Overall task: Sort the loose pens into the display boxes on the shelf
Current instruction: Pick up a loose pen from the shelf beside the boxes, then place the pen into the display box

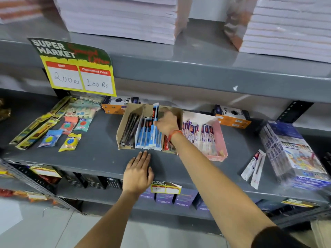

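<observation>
A brown cardboard display box (pixel 123 122) stands on the grey shelf (pixel 100 158), holding dark pens on its left and blue-and-white packed pens (pixel 146 136) in its middle. My right hand (pixel 167 123) is over the box, shut on one blue-and-white pen pack (pixel 155 111) held upright above the others. My left hand (pixel 138 173) lies flat and open on the shelf just in front of the box. A pink display box (pixel 222 140) with purple-and-white pen packs sits to the right. Two loose white pen packs (pixel 254 169) lie on the shelf further right.
Erasers and yellow packs (pixel 53 129) lie at the left of the shelf. Orange boxes (pixel 232 117) stand at the back. A large blue carton (pixel 293 154) sits at the right. A price sign (pixel 78 74) hangs from the upper shelf, which carries paper stacks (pixel 121 17).
</observation>
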Motion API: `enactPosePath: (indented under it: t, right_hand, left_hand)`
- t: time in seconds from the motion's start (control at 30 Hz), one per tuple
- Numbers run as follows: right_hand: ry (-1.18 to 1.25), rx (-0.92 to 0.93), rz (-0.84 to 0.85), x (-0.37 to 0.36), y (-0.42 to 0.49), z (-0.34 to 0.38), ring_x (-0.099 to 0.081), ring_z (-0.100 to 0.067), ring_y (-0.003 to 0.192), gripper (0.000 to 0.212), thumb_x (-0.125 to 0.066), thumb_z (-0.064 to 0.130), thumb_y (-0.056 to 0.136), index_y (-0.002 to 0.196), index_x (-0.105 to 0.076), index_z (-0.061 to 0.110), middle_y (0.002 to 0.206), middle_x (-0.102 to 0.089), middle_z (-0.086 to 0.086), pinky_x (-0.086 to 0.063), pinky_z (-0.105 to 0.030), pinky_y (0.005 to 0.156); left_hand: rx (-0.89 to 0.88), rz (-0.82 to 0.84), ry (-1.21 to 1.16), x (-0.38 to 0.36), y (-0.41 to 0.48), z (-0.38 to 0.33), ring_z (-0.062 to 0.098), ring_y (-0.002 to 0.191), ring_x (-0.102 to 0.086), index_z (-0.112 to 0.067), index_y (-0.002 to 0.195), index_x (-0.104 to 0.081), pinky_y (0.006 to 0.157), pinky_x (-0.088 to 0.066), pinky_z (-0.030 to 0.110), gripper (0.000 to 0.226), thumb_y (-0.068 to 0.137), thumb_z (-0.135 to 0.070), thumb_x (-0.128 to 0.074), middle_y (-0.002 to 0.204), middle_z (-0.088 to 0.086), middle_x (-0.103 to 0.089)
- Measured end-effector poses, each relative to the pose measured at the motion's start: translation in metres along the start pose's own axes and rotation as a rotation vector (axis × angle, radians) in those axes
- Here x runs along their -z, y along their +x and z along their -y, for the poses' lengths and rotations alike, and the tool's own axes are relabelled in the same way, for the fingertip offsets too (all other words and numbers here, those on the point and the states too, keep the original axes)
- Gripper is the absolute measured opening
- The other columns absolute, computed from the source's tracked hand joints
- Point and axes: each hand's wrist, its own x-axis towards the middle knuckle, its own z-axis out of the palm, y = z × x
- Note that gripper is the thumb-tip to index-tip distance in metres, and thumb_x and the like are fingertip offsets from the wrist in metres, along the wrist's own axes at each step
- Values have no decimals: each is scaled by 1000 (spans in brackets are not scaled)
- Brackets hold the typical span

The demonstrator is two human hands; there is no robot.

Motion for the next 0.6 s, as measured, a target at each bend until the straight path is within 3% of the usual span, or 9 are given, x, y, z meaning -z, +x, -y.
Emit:
enactPosePath:
  t: [0.07, 0.1, 0.17, 0.23, 0.27, 0.33, 0.47, 0.53, 0.6]
  right_hand:
    - [-179, 7, 2, -21, 12, 8, -62, -32, 83, 12, -50, 1, 89, 83, -61, 2, 89, -64, -23, -52, -36, 81]
    - [-243, -2, -25, -32, 19, 6, -53, -26, 69, 28, -45, 4, 92, 65, -47, 10, 74, -55, -16, -46, -30, 74]
    - [-262, -74, -28, -49, 29, 0, -39, -20, 59, 43, -38, 7, 96, 57, -24, 17, 59, -32, -5, -36, -29, 71]
    - [-237, -151, -41, -58, 30, -2, -55, -24, 74, 31, -38, 7, 97, 67, -43, 11, 67, -47, -13, -43, -34, 75]
    - [-226, -162, -57, -59, 30, -4, -63, -30, 90, 20, -40, 6, 96, 85, -57, 4, 85, -60, -21, -49, -38, 80]
    - [-230, -176, -68, -62, 32, -6, -63, -38, 106, 22, -46, 4, 93, 108, -60, -5, 113, -64, -24, -52, -42, 87]
    - [-287, -155, -21, -67, 34, -13, -64, -30, 77, 21, -46, 4, 94, 81, -62, 0, 86, -64, -18, -54, -31, 67]
    - [-348, -101, -26, -66, 35, -10, -67, -32, 92, 20, -44, 1, 94, 87, -63, 2, 100, -67, -19, -54, -35, 75]
    - [-401, -53, -36, -65, 34, -9, -64, -34, 106, 24, -43, -2, 94, 105, -64, -2, 114, -65, -21, -53, -39, 88]
  left_hand:
    - [-10, -13, -14, -1, 1, 1, 31, 112, -61, 1, 114, -65, 92, -49, 44, 51, 80, -25, -38, 119, 18, -65]
    - [-17, -17, -20, -1, 2, 1, 32, 112, -61, 1, 113, -65, 92, -50, 44, 51, 79, -25, -38, 119, 18, -65]
    - [-27, -22, -19, -2, 3, 3, 31, 111, -62, 1, 113, -66, 91, -50, 44, 51, 78, -25, -39, 118, 18, -66]
    - [-37, -26, -18, -3, 3, 4, 31, 110, -62, 1, 113, -66, 90, -51, 43, 51, 77, -25, -39, 118, 17, -66]
    - [-41, -28, -19, -4, 4, 5, 31, 110, -62, 1, 113, -66, 90, -51, 43, 51, 77, -24, -40, 118, 17, -66]
    - [-48, -25, -20, -6, 3, 6, 32, 111, -62, 1, 114, -65, 90, -51, 43, 52, 77, -25, -40, 119, 17, -65]
    - [-51, -16, -11, -6, 4, 6, 31, 111, -61, 1, 114, -65, 90, -51, 43, 52, 77, -25, -40, 120, 17, -65]
    - [-52, -13, -11, -6, 3, 5, 32, 112, -61, 1, 114, -65, 91, -51, 43, 52, 77, -25, -40, 119, 18, -65]
    - [-55, -11, -11, -5, 3, 4, 32, 113, -61, 1, 114, -65, 91, -51, 44, 51, 77, -24, -41, 120, 18, -65]
